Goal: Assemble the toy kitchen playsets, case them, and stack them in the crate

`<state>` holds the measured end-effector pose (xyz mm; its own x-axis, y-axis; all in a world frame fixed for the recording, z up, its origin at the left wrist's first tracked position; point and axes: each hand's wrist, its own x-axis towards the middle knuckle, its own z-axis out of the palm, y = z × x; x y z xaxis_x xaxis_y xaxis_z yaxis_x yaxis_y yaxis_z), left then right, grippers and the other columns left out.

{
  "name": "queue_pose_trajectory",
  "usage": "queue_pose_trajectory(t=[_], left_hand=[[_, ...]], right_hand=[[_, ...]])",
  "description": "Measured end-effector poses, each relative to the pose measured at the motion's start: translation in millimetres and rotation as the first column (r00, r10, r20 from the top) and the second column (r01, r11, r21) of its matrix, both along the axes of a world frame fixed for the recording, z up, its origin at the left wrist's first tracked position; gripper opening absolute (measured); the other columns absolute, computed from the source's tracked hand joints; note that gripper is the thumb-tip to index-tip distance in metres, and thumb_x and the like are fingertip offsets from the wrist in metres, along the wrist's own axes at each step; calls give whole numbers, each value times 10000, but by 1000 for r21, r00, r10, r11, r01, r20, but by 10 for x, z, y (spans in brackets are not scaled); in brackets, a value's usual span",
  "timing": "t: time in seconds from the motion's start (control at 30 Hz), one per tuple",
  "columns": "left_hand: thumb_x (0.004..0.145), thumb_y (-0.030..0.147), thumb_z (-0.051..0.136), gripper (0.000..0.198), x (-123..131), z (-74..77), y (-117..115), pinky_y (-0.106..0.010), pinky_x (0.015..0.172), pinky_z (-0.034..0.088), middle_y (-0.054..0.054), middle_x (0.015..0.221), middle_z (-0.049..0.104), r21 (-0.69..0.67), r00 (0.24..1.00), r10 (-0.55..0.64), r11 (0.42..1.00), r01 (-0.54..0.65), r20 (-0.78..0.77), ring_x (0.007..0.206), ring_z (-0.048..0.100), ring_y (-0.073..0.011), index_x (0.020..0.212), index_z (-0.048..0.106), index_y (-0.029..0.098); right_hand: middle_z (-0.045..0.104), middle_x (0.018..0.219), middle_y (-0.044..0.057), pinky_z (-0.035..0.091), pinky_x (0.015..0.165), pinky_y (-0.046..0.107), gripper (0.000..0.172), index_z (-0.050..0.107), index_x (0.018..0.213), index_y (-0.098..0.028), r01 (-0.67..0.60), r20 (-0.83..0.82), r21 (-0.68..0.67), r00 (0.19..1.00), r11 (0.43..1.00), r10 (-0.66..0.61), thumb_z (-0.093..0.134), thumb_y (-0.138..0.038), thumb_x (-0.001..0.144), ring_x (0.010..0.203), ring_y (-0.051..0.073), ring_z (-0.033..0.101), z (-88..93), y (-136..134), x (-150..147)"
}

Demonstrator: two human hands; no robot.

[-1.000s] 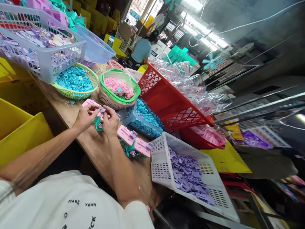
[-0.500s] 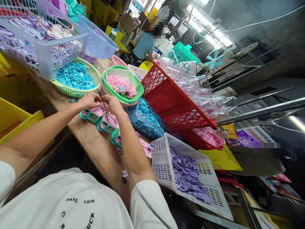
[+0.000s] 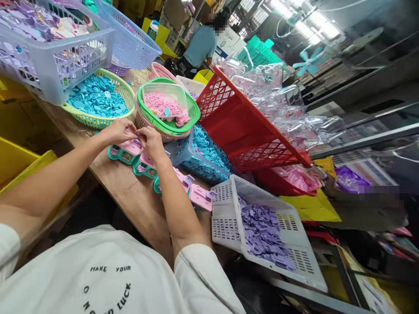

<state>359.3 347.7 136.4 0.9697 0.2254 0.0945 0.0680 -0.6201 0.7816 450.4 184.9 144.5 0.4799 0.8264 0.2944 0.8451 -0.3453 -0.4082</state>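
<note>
My left hand (image 3: 119, 131) and my right hand (image 3: 149, 142) meet fingertip to fingertip, both closed on a small purple plastic piece (image 3: 138, 134), mostly covered by the fingers. Just below them on the table stands a row of teal plastic toy cases with pink tops; the nearest case (image 3: 124, 153) lies under my left hand, and another case (image 3: 144, 165) sits under my right wrist. My right forearm crosses the row and hides part of it. Further along, a pink top (image 3: 201, 197) carries an upright purple piece at its end.
Behind my hands stand a yellow-green basket (image 3: 80, 117) of blue parts and a green basket (image 3: 196, 109) with pink parts. To the right are a blue-filled bin (image 3: 209, 168), a tilted red crate (image 3: 225, 131) and a white crate (image 3: 225, 224) of purple parts. A person (image 3: 200, 46) works further back.
The view has shifted slightly. My hands remain together over the toy cases, fingers a little turned. My right forearm has moved left, uncovering more pink tops and covering the loose purple parts.
</note>
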Motion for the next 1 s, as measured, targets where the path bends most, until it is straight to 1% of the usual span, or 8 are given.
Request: queue_pose_trajectory(t=[0.2, 0.3, 0.4, 0.47, 0.57, 0.67, 0.83, 1.0], left_hand=[[894, 524, 635, 590, -45, 198, 26, -331, 1010, 494, -63, 1071, 726, 5, 994, 24, 1000, -24, -102, 936, 615, -128, 1194, 689, 19], [913, 584, 573, 681, -156, 324, -76, -381, 1037, 479, -69, 1126, 695, 162, 982, 176, 973, -164, -66, 1024, 636, -152, 1250, 657, -2], [942, 541, 536, 586, -480, 267, -366, -445, 1119, 431, -90, 1252, 667, 283, 933, 221, 910, -302, 285, 1237, 590, -251, 1258, 660, 64], [974, 460, 510, 425, -740, 108, -694, -447, 1122, 443, -93, 1228, 686, 338, 888, 27, 919, -203, 459, 1245, 590, -260, 1177, 684, 130], [1007, 373, 479, 315, -966, -213, -1330, -342, 925, 549, -108, 1148, 699, 400, 871, -370, 888, 229, 323, 1046, 666, -222, 1140, 674, 165], [1000, 358, 490, 427, -895, -456, -1929, -348, 860, 551, -159, 1282, 638, 443, 840, -528, 787, 429, 125, 1063, 669, -262, 1348, 590, 132], [1009, 331, 455, 412, -629, -495, -2425, -395, 779, 546, -181, 1133, 644, 533, 869, -492, 721, 443, -56, 981, 670, -316, 1312, 629, 114], [899, 146, 486, 292, -666, -582, -2589, -365, 867, 570, -154, 1129, 657, 356, 744, -660, 724, 591, 105, 1005, 668, -252, 1126, 668, 131]], right_hand=[[673, 1140, 27, 476, 1066, 347, 238, 689, 1227, -145, 221, 78, -209, 975, 953, -209, 550, -160, 1035, 1168, 183, 554, 243, 187, -313], [583, 1411, 35, 493, 1093, 392, 461, 519, 1483, -184, 294, 127, -150, 953, 944, -276, 586, -211, 1028, 1327, 224, 479, 336, -107, -645], [580, 1428, 45, 413, 1181, 339, 386, 584, 1433, -207, 269, 189, 5, 946, 963, -265, 503, -295, 1067, 1353, 181, 485, 208, -924, -1192], [645, 1304, 76, 427, 1156, 365, 309, 691, 1284, -230, 390, 170, 43, 904, 920, -391, 511, -328, 1053, 1263, 201, 555, 10, -1661, -1580], [628, 1260, 140, 441, 1121, 470, 338, 688, 1257, -191, 705, 114, 79, 696, 705, -709, 596, -379, 991, 1222, 264, 563, -335, -2671, -2020], [595, 1268, 168, 450, 1093, 519, 578, 613, 1365, -157, 846, 65, -4, 532, 533, -844, 684, -500, 906, 1215, 309, 549, -581, -3177, -2215], [639, 1252, 142, 465, 1091, 463, 496, 570, 1433, -149, 739, 12, -87, 672, 668, -741, 563, -371, 990, 1166, 277, 565, -641, -2971, -2079], [609, 1332, 141, 507, 1065, 429, 542, 511, 1505, -170, 670, 15, -51, 742, 741, -670, 438, -146, 968, 1196, 270, 548, -528, -2623, -1835]])
